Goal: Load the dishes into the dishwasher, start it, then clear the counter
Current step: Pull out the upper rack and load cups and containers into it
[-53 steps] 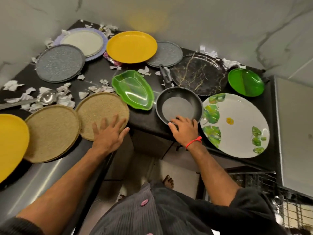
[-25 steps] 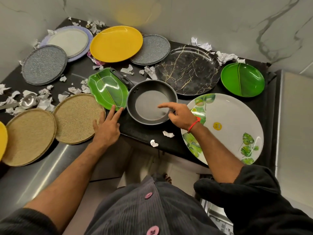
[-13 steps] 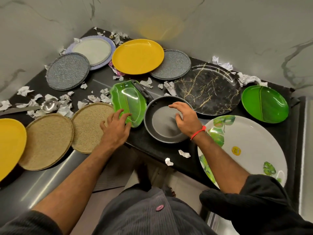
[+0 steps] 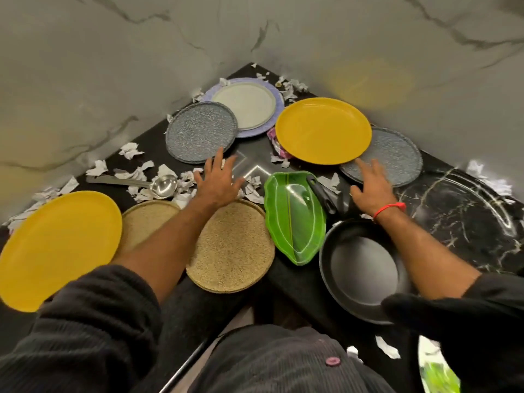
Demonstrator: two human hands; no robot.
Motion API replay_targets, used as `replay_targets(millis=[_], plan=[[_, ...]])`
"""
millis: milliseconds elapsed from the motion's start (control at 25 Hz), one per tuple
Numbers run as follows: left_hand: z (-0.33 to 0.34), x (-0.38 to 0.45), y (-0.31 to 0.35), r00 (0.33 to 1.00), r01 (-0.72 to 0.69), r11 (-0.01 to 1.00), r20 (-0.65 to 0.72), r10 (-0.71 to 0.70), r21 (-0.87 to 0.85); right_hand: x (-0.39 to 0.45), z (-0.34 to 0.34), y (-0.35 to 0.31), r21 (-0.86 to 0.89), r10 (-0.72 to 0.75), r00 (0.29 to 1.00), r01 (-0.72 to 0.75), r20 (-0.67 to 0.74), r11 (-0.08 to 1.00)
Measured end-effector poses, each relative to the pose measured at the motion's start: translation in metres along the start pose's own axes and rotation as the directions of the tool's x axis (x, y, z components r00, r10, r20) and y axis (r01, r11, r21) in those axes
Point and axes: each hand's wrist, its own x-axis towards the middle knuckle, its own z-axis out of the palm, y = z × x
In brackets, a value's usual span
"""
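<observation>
Many dishes lie on a black corner counter (image 4: pixel 303 285). My left hand (image 4: pixel 218 181) reaches forward with fingers spread, just short of a grey speckled plate (image 4: pixel 200 131), holding nothing. My right hand (image 4: pixel 371 187) is open too, its fingertips at the near edge of a second grey speckled plate (image 4: pixel 394 157) that lies partly under a yellow plate (image 4: pixel 323 130). A black frying pan (image 4: pixel 363 269) sits below my right forearm, its handle (image 4: pixel 321 194) lying over a green leaf-shaped dish (image 4: pixel 293 218). Two tan plates (image 4: pixel 231 248) lie under my left arm.
A lilac-rimmed plate (image 4: pixel 245 104) stands in the far corner. Another yellow plate (image 4: pixel 58 248) is at the left, a black marbled platter (image 4: pixel 465 219) at the right. A steel ladle (image 4: pixel 163 185) lies among torn paper scraps (image 4: pixel 136 173). Marble walls enclose the corner.
Both hands left the leaf dish and the pan and reached farther back toward the grey plates. The view turned left, so the white leaf-print platter and the round green plate are out of sight.
</observation>
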Motion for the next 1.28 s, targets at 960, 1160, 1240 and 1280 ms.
replay_targets(millis=[960, 1160, 1240, 1280], plan=[[0.032, 0.045, 0.021, 0.959, -0.250, 0.966, -0.123, 0.256, 0.058, 0.082, -0.002, -0.063, 0.888, 0.462, 0.761, -0.424, 0.455, -0.176], [0.035, 0.046, 0.020, 0.951, -0.276, 0.961, -0.139, 0.275, 0.013, 0.098, -0.046, -0.084, 0.927, 0.426, 0.843, -0.202, 0.328, -0.315], [0.038, 0.046, 0.019, 0.950, -0.282, 0.959, -0.133, 0.281, 0.013, 0.098, -0.063, -0.088, 0.938, 0.454, 0.847, -0.138, 0.278, -0.318], [0.039, 0.045, 0.018, 0.953, -0.280, 0.960, -0.117, 0.279, 0.002, 0.094, -0.068, -0.090, 0.944, 0.464, 0.844, -0.137, 0.270, -0.301]])
